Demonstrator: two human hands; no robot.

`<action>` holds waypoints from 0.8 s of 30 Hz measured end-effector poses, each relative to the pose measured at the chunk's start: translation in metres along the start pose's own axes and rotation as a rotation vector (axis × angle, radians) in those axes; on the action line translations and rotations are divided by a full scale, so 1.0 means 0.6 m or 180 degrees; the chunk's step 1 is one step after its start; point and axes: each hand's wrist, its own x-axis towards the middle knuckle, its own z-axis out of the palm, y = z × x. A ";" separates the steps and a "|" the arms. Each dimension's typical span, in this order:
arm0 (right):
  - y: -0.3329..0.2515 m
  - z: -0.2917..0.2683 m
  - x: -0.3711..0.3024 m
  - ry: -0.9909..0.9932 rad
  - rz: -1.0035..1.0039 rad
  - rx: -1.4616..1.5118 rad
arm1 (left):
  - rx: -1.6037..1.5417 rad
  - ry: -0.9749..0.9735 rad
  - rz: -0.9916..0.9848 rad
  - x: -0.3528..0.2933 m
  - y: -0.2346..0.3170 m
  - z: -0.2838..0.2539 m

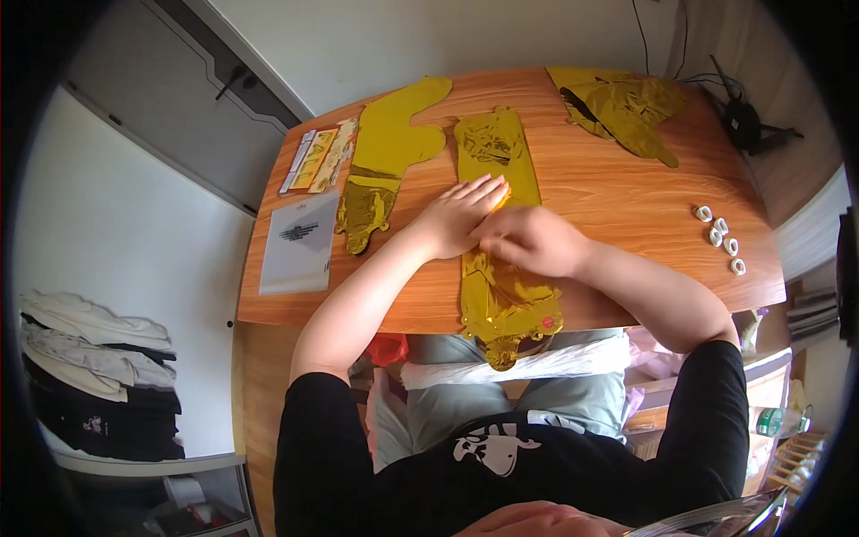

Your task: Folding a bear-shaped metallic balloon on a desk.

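Note:
A flat, crumpled gold foil balloon (528, 179) lies lengthwise on the wooden table, its lower end hanging over the front edge. My left hand (456, 217) rests on the middle of it, palm down, fingers stretched out towards the right. Just right of that, my right hand (544, 242) is curled closed over the same balloon, a little blurred. A small orange bit shows by the left fingertips. What my right fingers hold, if anything, is hidden. Another flat gold foil balloon (389, 134), curved in outline, lies to the left.
A third gold foil piece (626, 107) lies at the far right. Several small white rings (716, 236) sit near the right edge. On the left are a clear plastic sleeve (291, 255) and printed cards (315, 163). A black device with antennas (744, 121) stands at the back right corner.

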 end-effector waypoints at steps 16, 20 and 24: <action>0.057 -0.020 -0.002 0.0540 0.0683 -0.2119 | -0.0156 -0.0010 -0.0048 -0.005 0.017 -0.012; 0.059 -0.025 -0.001 0.0514 0.0654 -0.2070 | -0.0015 0.0009 -0.0006 -0.007 0.018 -0.008; 0.066 -0.041 0.005 0.0520 0.0680 -0.1608 | 0.0047 -0.0001 -0.0031 -0.004 0.022 -0.010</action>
